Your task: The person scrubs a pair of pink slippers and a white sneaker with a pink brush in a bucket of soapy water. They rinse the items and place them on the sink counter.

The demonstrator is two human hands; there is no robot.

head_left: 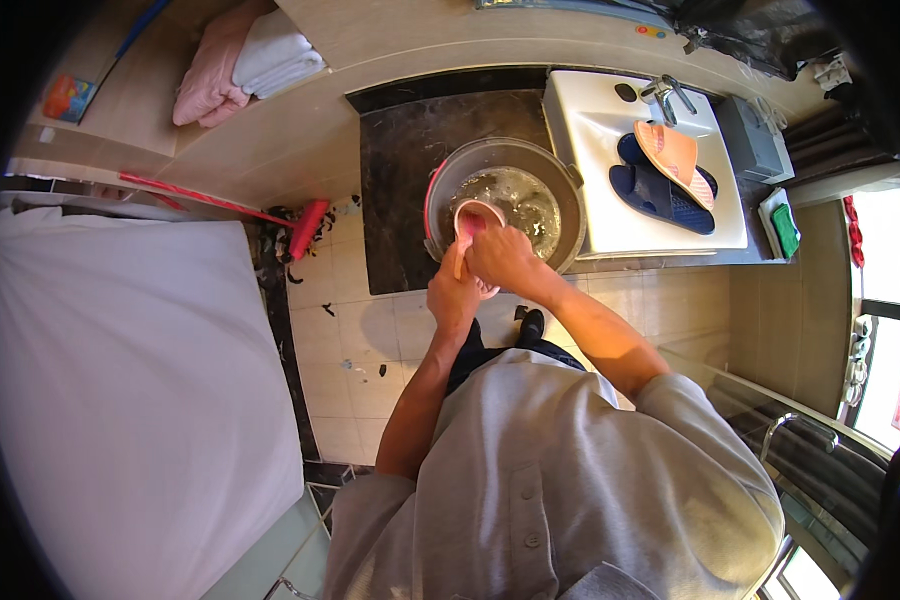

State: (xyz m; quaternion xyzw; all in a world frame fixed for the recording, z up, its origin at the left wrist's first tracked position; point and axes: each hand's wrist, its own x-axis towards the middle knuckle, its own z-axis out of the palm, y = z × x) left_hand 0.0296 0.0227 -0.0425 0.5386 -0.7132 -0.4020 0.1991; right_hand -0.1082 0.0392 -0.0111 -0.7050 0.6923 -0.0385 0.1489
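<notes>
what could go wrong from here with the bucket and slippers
The pink item could slip from the left hand into the water. Splashes might clear the bucket and wet the dark counter. The orange slipper, propped on navy slippers in the sink, might slide off if knocked.

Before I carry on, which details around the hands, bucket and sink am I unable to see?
All in the head view:
- Full shape of the pink item: the left hand and right hand cover much of it.
- Bottom of the bucket: foamy water obscures it.
- Part of the sink floor: slippers cover it.
- Black bundle, upper right: cut off by the rim.
</notes>
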